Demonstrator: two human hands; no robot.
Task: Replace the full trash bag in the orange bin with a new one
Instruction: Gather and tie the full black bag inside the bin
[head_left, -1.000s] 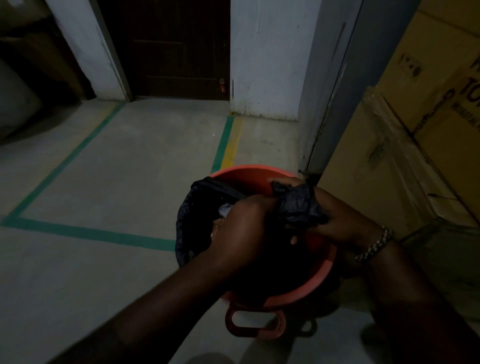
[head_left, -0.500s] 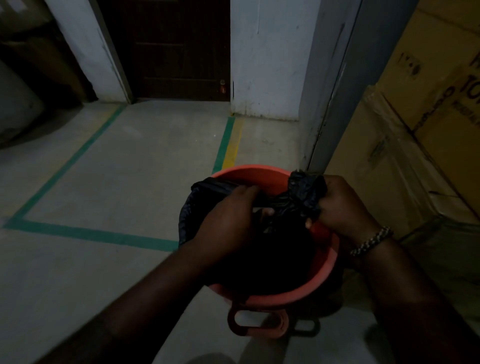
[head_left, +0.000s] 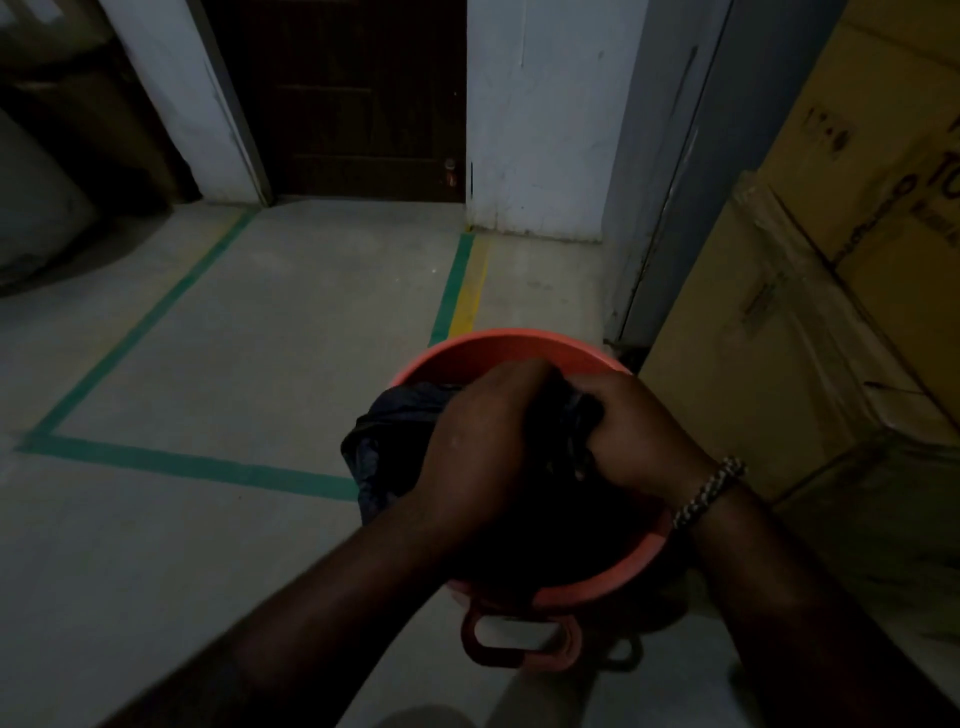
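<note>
Low centre of the frame, you are gripping the gathered top of the black trash bag (head_left: 387, 441) with your left hand (head_left: 483, 441) and right hand (head_left: 641, 436), both curled, over the orange bin (head_left: 498, 345).

— Saw much of the room?
— Barely; found it dim. Noted a grey floor (head_left: 260, 364) crossed by green tape lines (head_left: 192, 463), one edged with yellow.
— And further back?
— Made out a dark door (head_left: 353, 104) between white walls (head_left: 540, 130), then cardboard boxes (head_left: 779, 338) stacked at right.
</note>
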